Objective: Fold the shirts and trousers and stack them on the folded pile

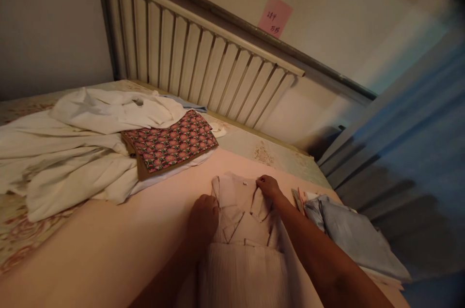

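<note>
A pale pinkish garment [250, 274] with dark seam lines lies spread out in front of me. Its upper part is flat on the bedding, and folds with dark edges show on both sides below a small white label. My left hand [203, 216] is closed at the garment's left edge, its fingertips mostly in shadow. At the upper right edge my right hand [269, 187] pinches the cloth between thumb and fingers. The lower end of the garment runs out of view at the bottom.
A heap of white cloth [90, 129] and a folded red floral cloth [174, 143] lie at the left. Folded grey-blue clothes [359, 235] are stacked at the right. Behind are a radiator [196, 56], a pink note [275, 17] and a blue curtain [407, 153].
</note>
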Available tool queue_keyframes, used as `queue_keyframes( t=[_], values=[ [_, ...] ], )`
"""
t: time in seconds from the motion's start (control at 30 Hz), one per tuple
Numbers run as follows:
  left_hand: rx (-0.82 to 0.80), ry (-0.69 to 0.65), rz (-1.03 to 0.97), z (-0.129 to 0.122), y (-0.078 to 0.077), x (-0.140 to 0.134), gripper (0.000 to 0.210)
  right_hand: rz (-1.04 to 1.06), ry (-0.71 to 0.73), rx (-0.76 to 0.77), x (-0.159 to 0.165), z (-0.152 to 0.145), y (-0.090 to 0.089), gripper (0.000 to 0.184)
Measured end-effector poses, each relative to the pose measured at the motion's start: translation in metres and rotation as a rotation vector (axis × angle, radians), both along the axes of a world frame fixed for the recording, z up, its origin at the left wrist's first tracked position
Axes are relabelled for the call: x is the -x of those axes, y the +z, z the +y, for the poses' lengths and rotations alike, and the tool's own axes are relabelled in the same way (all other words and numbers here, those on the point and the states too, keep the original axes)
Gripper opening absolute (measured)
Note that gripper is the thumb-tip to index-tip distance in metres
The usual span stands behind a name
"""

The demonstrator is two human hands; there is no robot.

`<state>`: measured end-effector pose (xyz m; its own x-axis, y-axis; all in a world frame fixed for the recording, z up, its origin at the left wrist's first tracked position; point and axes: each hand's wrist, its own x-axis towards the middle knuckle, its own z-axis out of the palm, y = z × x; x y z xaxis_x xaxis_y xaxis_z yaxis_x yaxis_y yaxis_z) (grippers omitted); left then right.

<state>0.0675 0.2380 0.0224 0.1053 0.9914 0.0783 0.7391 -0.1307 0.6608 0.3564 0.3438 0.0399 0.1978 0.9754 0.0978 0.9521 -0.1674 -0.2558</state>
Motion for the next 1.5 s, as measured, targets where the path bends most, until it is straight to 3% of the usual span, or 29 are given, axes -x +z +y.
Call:
queue_keyframes(
  t=[0.17, 0.4, 0.63, 0.87, 1.07, 1.27, 1.37, 1.5],
  values=[
    [0.003, 0.006, -0.026, 0.0, 0.0, -0.001, 0.015, 0.05, 0.031, -0.098, -0.016, -0.011, 0.016, 0.029],
    [-0.01, 0.002, 0.0, -0.001, 0.003, -0.001, 0.016, 0.072, 0.294, -0.062, -0.024, -0.037, 0.022, 0.031],
    [-0.023, -0.003, -0.003, 0.001, -0.001, 0.0, 0.015, -0.019, 0.473, -0.013, -0.012, -0.051, 0.023, 0.033],
    [-0.033, 0.002, -0.014, 0.002, -0.003, -0.002, 0.016, -0.265, 0.639, -0.028, -0.009, -0.06, 0.019, 0.03],
    [-0.048, -0.007, 0.007, 0.001, -0.003, -0.001, 0.015, -0.321, 0.636, -0.007, -0.007, -0.066, 0.016, 0.033],
    [-0.181, 0.019, 0.06, -0.011, 0.014, -0.007, 0.02, -0.162, 0.639, 0.013, 0.001, -0.086, 0.026, 0.029],
    [-0.203, -0.122, 0.011, -0.02, 0.018, -0.015, 0.023, 0.043, 0.533, 0.024, 0.012, -0.099, 0.018, 0.024],
    [-0.184, -0.297, -0.124, -0.026, 0.007, -0.024, 0.023, 0.26, 0.405, 0.05, 0.031, -0.113, 0.0, 0.03]
  ],
)
